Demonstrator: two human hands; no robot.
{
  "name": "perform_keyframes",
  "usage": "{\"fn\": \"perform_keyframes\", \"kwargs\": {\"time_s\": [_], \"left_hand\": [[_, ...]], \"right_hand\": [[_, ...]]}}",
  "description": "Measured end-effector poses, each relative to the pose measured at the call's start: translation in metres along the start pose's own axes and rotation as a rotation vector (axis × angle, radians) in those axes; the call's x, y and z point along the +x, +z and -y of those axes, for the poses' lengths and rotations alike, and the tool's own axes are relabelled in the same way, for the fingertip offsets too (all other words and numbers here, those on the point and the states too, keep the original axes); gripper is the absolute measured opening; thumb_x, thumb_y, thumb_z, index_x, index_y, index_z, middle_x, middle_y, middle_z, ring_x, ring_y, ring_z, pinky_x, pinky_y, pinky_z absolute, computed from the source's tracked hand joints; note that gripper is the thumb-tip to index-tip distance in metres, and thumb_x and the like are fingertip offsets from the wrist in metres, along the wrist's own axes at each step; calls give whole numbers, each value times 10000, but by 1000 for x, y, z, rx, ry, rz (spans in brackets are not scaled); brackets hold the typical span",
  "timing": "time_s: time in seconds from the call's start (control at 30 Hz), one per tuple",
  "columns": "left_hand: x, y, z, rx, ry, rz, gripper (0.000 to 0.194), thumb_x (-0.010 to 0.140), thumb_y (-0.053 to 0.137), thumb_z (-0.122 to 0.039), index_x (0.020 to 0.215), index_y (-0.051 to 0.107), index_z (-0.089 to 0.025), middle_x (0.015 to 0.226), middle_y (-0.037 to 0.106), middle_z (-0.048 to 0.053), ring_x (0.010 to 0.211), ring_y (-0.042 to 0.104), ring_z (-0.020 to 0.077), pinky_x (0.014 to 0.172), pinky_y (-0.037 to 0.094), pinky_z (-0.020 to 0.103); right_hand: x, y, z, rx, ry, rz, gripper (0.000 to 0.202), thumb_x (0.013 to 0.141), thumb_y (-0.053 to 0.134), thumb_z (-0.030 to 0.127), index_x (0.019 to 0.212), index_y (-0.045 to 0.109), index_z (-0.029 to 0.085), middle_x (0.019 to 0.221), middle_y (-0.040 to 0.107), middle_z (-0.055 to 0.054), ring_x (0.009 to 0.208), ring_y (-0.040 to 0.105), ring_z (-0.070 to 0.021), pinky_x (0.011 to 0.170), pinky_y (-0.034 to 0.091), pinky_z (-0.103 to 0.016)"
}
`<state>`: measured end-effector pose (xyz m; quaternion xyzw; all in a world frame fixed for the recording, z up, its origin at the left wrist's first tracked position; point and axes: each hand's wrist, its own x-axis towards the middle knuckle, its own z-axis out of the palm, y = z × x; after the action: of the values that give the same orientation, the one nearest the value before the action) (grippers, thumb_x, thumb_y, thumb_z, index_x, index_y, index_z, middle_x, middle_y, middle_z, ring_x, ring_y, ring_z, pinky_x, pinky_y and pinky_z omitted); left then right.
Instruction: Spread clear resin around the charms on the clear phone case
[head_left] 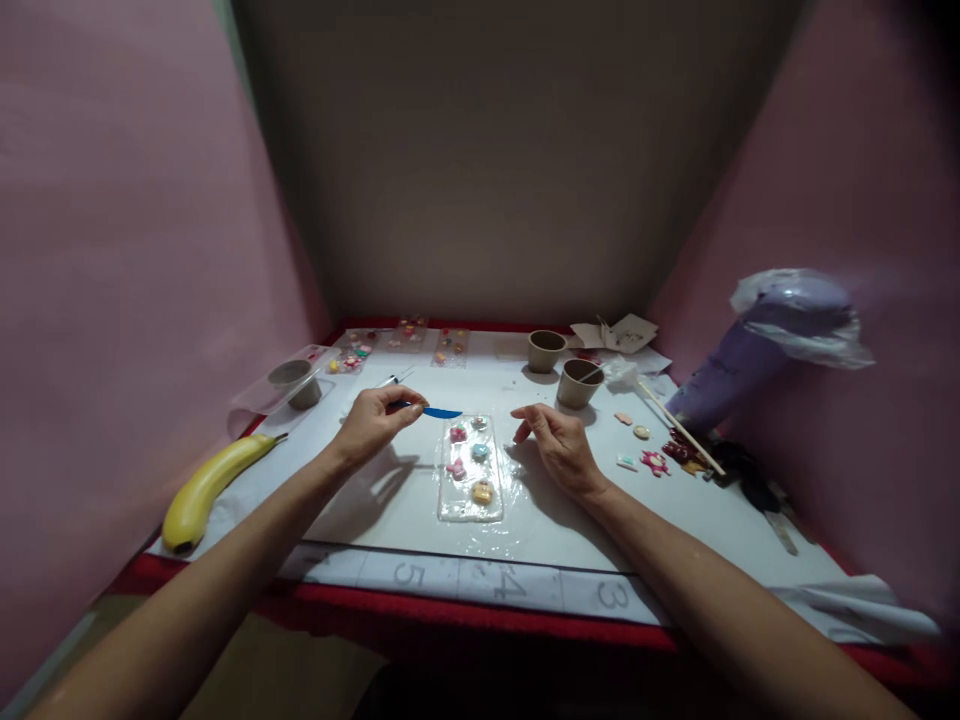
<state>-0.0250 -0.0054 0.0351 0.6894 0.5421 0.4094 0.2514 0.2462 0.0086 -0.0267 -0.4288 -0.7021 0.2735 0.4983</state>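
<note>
Two hands are working over the clear phone case (471, 470) lying flat at mid-table; the left hand (371, 425) is pinching a blue-tipped tool (435, 411) just beside its top edge, the right hand (559, 445) is resting loosely curled; a slip risks smearing glue, nudging charms (480, 452).

A long yellow banana-shaped object (208, 488) lies at the lower left of the frame on the white table covering (390, 500). Above it stands a small grey-brown cup (294, 383) in a clear plastic tray (259, 400). Two more brown paper cups (545, 350) (579, 382) stand at upper centre-right. A purple piping bag (750, 350) with clear wrapping leans at right, a thin wooden stick (679, 424) beside it. Pink walls (112, 250) flank both sides.
</note>
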Motion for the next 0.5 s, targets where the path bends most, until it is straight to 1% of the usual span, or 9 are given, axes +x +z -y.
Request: {"fn": "perform_keyframes", "kwargs": {"time_s": [0.07, 0.13, 0.23, 0.37, 0.5], "left_hand": [[3, 7, 1, 113, 103, -75, 183, 741, 616, -340, 761, 716, -187, 693, 649, 16, 601, 487, 143, 603, 383, 301], [3, 13, 3, 221, 218, -155, 144, 760, 589, -281, 738, 706, -200, 670, 642, 8, 623, 491, 153, 660, 384, 328], [-1, 22, 10, 337, 336, -230, 131, 793, 569, -233, 737, 684, -202, 650, 630, -2, 646, 500, 163, 755, 363, 373], [-9, 26, 19, 408, 446, -240, 117, 823, 569, -198, 762, 668, -200, 665, 626, 0, 680, 515, 174, 785, 341, 386], [-13, 25, 21, 430, 496, -229, 95, 821, 578, -168, 774, 655, -200, 657, 603, -3, 700, 521, 181, 789, 338, 384]], "right_hand": [[1, 0, 0, 9, -4, 2, 443, 960, 430, 510, 896, 710, 172, 661, 686, -23, 626, 613, -151, 656, 453, -295], [1, 0, 0, 16, 3, 6, 442, 962, 429, 505, 909, 711, 169, 656, 683, -23, 619, 612, -149, 645, 451, -291], [1, -1, 1, 22, 14, 14, 443, 961, 429, 504, 912, 712, 166, 659, 684, -26, 626, 620, -152, 653, 456, -294], [0, -2, 1, 25, 22, 25, 438, 963, 428, 499, 916, 711, 167, 674, 687, -30, 638, 623, -154, 657, 460, -295], [-1, -2, 2, 22, 39, 33, 436, 964, 429, 498, 884, 708, 173, 676, 685, -32, 678, 641, -164, 682, 469, -295]]}}
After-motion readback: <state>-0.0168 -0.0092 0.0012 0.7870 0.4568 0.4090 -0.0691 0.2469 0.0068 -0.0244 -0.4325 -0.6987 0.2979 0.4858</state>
